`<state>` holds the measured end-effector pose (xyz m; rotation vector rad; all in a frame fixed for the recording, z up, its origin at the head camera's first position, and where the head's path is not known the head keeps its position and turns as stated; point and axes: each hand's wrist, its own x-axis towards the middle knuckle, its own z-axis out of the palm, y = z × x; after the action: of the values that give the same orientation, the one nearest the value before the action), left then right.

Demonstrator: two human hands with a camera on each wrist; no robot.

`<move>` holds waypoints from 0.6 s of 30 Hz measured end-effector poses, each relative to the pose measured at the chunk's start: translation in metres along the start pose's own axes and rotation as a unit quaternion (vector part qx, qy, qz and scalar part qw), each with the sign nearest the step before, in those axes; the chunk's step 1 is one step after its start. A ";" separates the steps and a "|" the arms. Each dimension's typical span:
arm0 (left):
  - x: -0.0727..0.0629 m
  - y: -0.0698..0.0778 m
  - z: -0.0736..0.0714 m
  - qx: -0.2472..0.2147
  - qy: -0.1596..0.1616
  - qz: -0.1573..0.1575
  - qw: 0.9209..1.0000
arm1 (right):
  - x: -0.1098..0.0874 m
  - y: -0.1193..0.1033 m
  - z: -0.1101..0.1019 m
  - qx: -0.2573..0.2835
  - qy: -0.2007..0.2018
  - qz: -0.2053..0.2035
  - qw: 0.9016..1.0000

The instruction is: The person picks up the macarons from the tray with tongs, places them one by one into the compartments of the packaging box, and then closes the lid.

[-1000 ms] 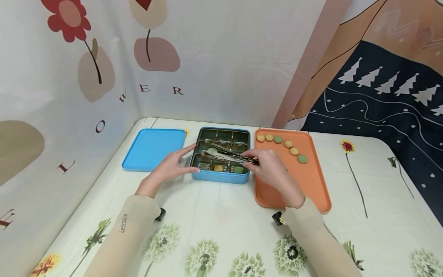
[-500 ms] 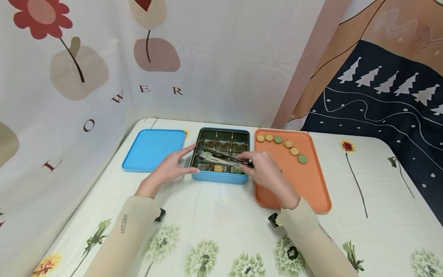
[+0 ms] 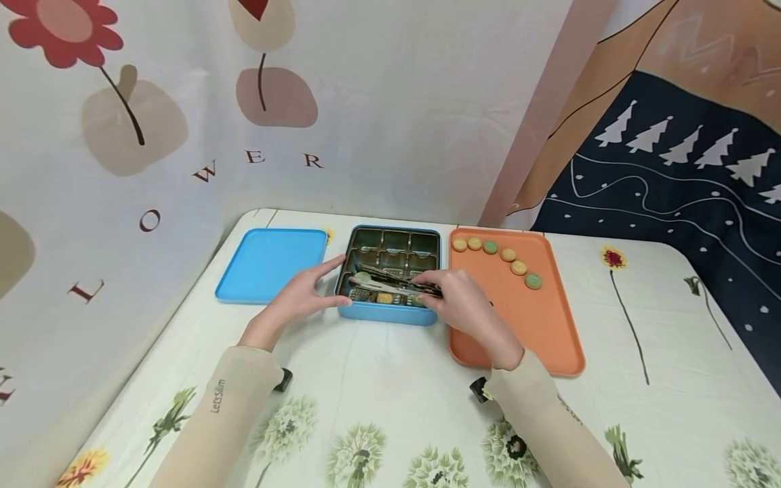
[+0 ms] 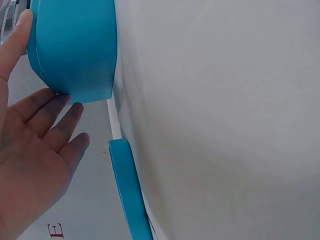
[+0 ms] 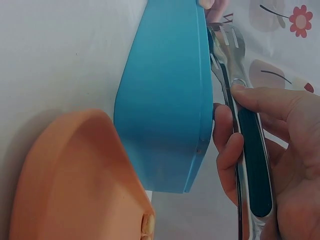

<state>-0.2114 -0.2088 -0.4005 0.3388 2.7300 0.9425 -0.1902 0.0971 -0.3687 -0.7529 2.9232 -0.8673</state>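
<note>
A blue box (image 3: 387, 314) with a dark, divided insert stands mid-table. My left hand (image 3: 302, 295) steadies its left side, thumb at the front corner; in the left wrist view straight fingertips touch the blue wall. My right hand (image 3: 466, 305) grips metal tongs (image 5: 255, 160) with dark green handle panels and slotted ends. Their tips reach low into the box's front-left compartment, where a round green cookie (image 3: 363, 276) shows at the ends. A yellow cookie (image 3: 385, 297) lies in the front middle compartment; the tongs and fingers mostly cover the front-right one.
An orange tray (image 3: 518, 332) sits right of the box, several yellow and green cookies (image 3: 518, 268) along its far part. Left of the box lies a flat blue lid (image 3: 274, 261). A printed cloth wall (image 3: 390, 135) stands behind the table.
The right hand and tongs have moved left and toward the front, carrying the green cookie from above the left of the box down to the front-left compartment. The left hand stays put.
</note>
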 end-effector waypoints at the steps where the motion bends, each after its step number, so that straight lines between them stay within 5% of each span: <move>1: 0.000 0.000 0.000 -0.001 0.000 0.000 1.000 | 0.000 0.000 0.000 0.000 0.000 0.000 1.000; 18: 0.000 0.001 -0.001 -0.004 0.001 0.000 1.000 | 0.000 0.002 -0.003 -0.001 0.009 0.022 1.000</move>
<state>-0.2114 -0.2087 -0.3991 0.3360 2.7277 0.9530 -0.1910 0.1001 -0.3670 -0.6834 2.9438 -0.8719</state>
